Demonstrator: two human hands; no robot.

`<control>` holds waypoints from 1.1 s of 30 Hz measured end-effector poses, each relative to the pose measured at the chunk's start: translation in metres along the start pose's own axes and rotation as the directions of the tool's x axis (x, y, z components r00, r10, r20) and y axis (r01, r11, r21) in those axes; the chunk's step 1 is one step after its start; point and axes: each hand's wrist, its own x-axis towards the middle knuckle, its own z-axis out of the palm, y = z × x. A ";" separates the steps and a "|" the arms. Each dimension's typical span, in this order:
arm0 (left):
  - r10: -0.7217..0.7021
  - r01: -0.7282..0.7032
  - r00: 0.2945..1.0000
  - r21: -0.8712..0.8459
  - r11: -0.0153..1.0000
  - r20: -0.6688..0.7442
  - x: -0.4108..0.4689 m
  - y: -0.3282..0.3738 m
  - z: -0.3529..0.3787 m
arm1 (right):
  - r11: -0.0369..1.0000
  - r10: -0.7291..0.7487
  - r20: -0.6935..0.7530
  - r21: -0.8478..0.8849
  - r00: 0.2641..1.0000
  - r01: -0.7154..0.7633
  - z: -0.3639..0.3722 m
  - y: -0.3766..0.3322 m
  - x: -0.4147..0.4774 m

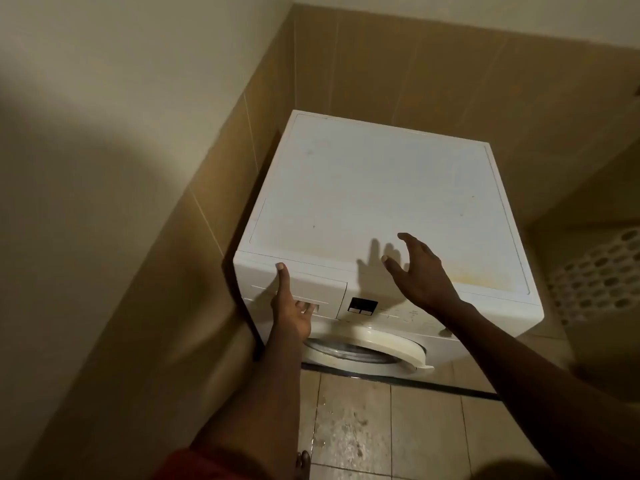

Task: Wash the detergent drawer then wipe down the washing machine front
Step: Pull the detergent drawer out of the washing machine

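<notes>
Detergent drawer [298, 289] sat shut, flush in the upper left of the washing machine [381, 188] front, beside a dark control panel [362, 305]. Left hand [291, 306] set on it: fingers hooked into the handle recess, thumb stretched up against the top front edge. Not quite a pinch, more a hooked grip ready to pull. Right hand [415, 268] hovering spread and empty above the stained top, near its front edge, touching nothing so far as could be judged. Round door [367, 344] below, standing ajar. Perforated basket [602, 271] off to the right; tiled floor [381, 427] patchy, perhaps wet.

Likely risks: drawer sticking at its catch and jerking free under a hard tug; residue spilling out; footing slipping on damp tiles; open door knocked by a knee.
</notes>
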 end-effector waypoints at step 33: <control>-0.103 0.104 0.995 0.100 0.990 -0.017 -0.064 -0.003 -0.080 | 0.983 -0.179 0.174 -0.002 0.968 0.182 0.080 -0.046 -0.039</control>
